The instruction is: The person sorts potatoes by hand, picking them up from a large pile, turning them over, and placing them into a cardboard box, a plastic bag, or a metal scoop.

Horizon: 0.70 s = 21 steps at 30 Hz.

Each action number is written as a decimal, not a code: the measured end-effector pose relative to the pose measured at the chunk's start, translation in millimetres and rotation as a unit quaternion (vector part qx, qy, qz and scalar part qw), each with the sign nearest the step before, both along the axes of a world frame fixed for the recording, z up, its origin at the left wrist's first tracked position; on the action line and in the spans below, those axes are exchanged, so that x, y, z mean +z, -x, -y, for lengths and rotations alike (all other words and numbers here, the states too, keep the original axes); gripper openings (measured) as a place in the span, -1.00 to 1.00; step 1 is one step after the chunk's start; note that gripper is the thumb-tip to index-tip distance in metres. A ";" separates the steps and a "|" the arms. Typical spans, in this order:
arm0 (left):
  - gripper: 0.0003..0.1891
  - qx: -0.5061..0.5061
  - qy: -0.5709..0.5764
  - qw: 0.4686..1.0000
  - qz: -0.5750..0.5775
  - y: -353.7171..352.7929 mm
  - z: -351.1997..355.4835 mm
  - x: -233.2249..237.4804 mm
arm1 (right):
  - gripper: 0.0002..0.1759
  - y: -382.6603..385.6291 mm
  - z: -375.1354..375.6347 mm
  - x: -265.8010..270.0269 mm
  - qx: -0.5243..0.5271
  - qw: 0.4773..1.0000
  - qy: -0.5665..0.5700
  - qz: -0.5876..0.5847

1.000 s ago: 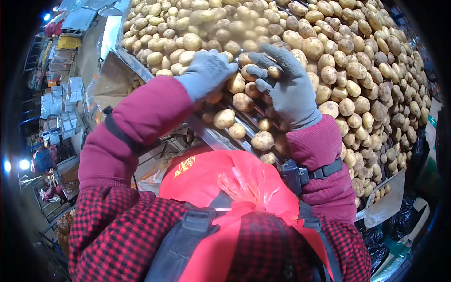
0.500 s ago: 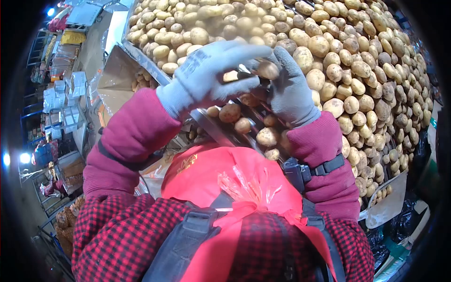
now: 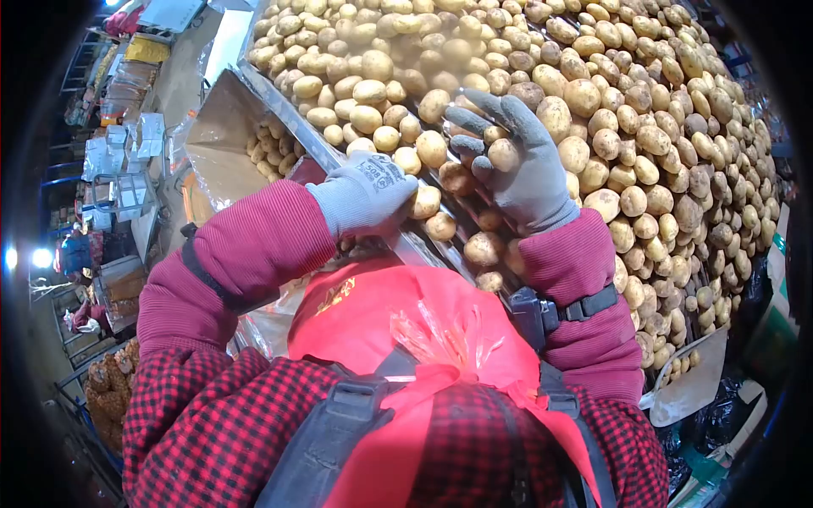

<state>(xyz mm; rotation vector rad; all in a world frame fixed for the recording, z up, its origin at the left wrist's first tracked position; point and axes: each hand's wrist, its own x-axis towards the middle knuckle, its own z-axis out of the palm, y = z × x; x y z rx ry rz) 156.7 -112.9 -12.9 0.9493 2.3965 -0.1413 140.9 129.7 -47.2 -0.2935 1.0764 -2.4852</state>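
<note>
My right hand (image 3: 529, 165), in a grey work glove, is turned palm up over the potato bed. A small potato (image 3: 503, 155) rests against its palm, with the fingers partly curled around it. My left hand (image 3: 364, 193), also gloved, is curled at the metal edge rail, back upward. Its fingers are hidden underneath, and I cannot tell what they hold. Just beside its knuckles is a yellowish potato (image 3: 425, 201). Several loose potatoes lie between the hands and my body, among them a larger one (image 3: 483, 249).
A wide bed of potatoes (image 3: 652, 178) spreads ahead and right. Left of the metal rail (image 3: 292, 123) stands an open cardboard box (image 3: 222, 140) with potatoes inside. Filled net sacks (image 3: 106, 398) stand at far left. A pale scoop-like panel (image 3: 694, 377) is at lower right.
My hands were close together over the potatoes, with potatoes between them. Now the left has drawn back left to the rail and curled, while the right has turned palm up with a potato.
</note>
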 end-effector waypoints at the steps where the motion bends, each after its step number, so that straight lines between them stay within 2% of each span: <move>1: -0.69 -0.004 -0.026 1.000 0.012 4.2 4.7 -0.7 | -0.49 -1.3 2.2 1.4 -0.021 0.998 -0.049 -0.029; 2: -0.68 -0.015 -0.074 0.997 -0.021 5.8 9.8 -8.0 | -0.52 -0.3 2.4 2.9 -0.043 0.993 -0.099 -0.057; 3: -0.68 -0.020 -0.073 0.997 -0.025 8.9 8.7 -8.0 | -0.47 8.3 0.0 8.9 -0.012 0.990 -0.025 0.137; 5: -0.66 0.021 -0.082 0.996 0.021 12.2 6.5 -9.7 | -0.49 12.8 -3.3 3.7 0.010 0.982 0.041 0.186; 6: -0.65 0.030 -0.063 0.997 0.035 13.8 -0.5 -3.1 | -0.49 9.4 -1.7 8.9 -0.012 0.987 0.004 0.160; 9: -0.62 0.016 -0.039 0.998 0.048 17.8 -0.9 -3.5 | -0.48 15.5 -1.1 2.2 0.007 0.987 0.046 0.154; 10: -0.63 0.001 -0.019 0.997 0.074 21.1 0.9 -4.7 | -0.51 7.0 -2.4 12.8 -0.032 0.989 0.019 0.141; 13: -0.69 -0.005 -0.044 0.996 0.078 18.6 0.7 5.1 | -0.53 6.6 -4.7 22.3 -0.047 0.987 0.015 0.153; 16: -0.67 0.040 -0.045 0.990 0.128 21.1 -5.6 13.9 | -0.53 7.2 -5.5 17.4 -0.068 0.991 0.004 0.116; 17: -0.64 0.072 -0.057 0.982 0.164 24.0 -7.6 15.1 | -0.52 8.9 -4.2 16.3 -0.076 0.987 0.017 0.140; 19: -0.60 0.071 -0.062 0.978 0.188 29.9 -10.5 16.9 | -0.50 9.2 -4.6 24.1 -0.072 0.984 -0.004 0.166; 20: -0.60 0.077 -0.049 0.978 0.188 31.6 -11.8 19.3 | -0.50 7.1 -6.3 23.5 -0.058 0.984 0.030 0.166; 21: -0.61 0.083 -0.035 0.978 0.188 33.1 -13.5 24.7 | -0.43 10.9 -9.1 19.4 -0.006 0.984 0.110 0.142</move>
